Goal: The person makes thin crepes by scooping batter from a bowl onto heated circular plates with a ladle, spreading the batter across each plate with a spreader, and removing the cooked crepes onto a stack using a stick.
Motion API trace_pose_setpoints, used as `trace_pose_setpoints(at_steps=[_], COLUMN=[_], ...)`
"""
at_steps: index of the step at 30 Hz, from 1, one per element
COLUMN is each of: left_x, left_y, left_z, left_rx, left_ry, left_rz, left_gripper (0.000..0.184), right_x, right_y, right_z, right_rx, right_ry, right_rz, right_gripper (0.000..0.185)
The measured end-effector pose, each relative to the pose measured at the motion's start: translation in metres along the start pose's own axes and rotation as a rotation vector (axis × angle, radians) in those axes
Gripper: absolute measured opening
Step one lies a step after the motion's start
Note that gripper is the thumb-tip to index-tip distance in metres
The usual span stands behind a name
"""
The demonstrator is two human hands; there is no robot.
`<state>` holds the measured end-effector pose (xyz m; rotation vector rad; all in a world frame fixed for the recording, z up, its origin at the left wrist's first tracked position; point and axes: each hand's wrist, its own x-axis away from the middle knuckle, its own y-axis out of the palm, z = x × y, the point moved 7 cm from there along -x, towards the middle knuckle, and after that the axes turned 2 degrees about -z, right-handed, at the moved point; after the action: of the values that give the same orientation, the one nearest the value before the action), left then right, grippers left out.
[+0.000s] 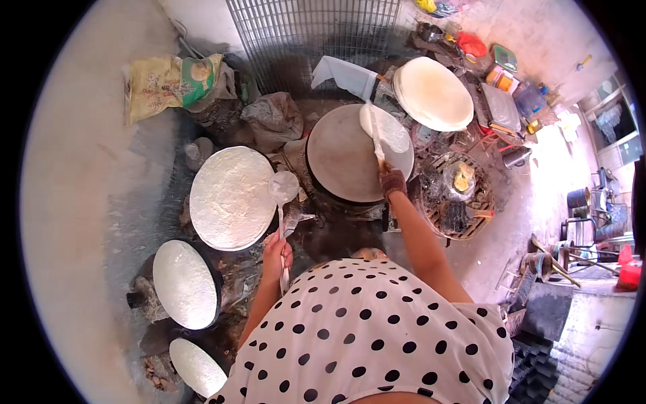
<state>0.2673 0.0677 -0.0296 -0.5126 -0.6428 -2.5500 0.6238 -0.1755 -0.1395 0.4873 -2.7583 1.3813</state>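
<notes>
My left hand (277, 254) is closed round the handle of a ladle (283, 187), whose bowl is beside the right edge of a large white round (232, 198). My right hand (391, 180), in a dark glove, grips a long wooden spreader (375, 138) over the round griddle (340, 158). White batter (392, 131) lies on the griddle's upper right, under and beside the spreader.
A stack of pale flatbreads (433, 94) stands beyond the griddle at right. Two more white rounds (185, 284) (197, 367) are at lower left. A basket (431, 219) holds a bagged item. A yellow sack (155, 84) and a metal grate (316, 34) are at the back.
</notes>
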Motion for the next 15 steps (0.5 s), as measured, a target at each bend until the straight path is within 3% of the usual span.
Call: trace_pose_setpoints(at_steps=[1, 2, 3, 6, 8, 9, 11, 12, 13, 15], left_x=[0.002, 0.005, 0.008, 0.012, 0.015, 0.014, 0.010, 0.012, 0.013, 0.017], left_y=[0.003, 0.007, 0.012, 0.028, 0.035, 0.036, 0.036, 0.042, 0.050, 0.065], left_z=[-0.002, -0.003, -0.001, 0.004, 0.002, -0.004, -0.023, -0.025, -0.023, -0.022], left_rx=[0.049, 0.069, 0.064, 0.125, 0.114, 0.108, 0.180, 0.165, 0.162, 0.179], left_ry=[-0.011, -0.021, -0.019, 0.000, 0.010, 0.011, -0.038, -0.025, -0.025, -0.028], left_rz=[0.014, 0.033, 0.037, 0.040, 0.076, 0.085, 0.085, 0.081, 0.089, 0.120], left_gripper=[0.040, 0.037, 0.037, 0.035, 0.033, 0.033, 0.029, 0.026, 0.026, 0.025], right_x=[0.008, -0.002, 0.003, 0.021, 0.030, 0.028, 0.013, -0.003, -0.010, -0.007], right_y=[-0.016, -0.010, -0.024, -0.065, -0.064, -0.057, -0.028, -0.009, -0.006, -0.018], right_z=[-0.016, 0.006, 0.014, 0.020, 0.038, 0.033, 0.012, 0.022, 0.015, -0.013], right_rx=[-0.104, -0.284, -0.290, -0.191, 0.010, 0.004, 0.067, 0.091, 0.117, 0.066], right_ry=[0.048, -0.161, -0.163, -0.018, 0.302, 0.300, 0.089, 0.123, 0.155, -0.014], right_rz=[-0.077, 0.033, 0.031, 0.028, -0.013, -0.021, -0.114, -0.168, -0.223, -0.225], right_gripper=[0.043, 0.041, 0.041, 0.037, 0.039, 0.039, 0.044, 0.046, 0.049, 0.049])
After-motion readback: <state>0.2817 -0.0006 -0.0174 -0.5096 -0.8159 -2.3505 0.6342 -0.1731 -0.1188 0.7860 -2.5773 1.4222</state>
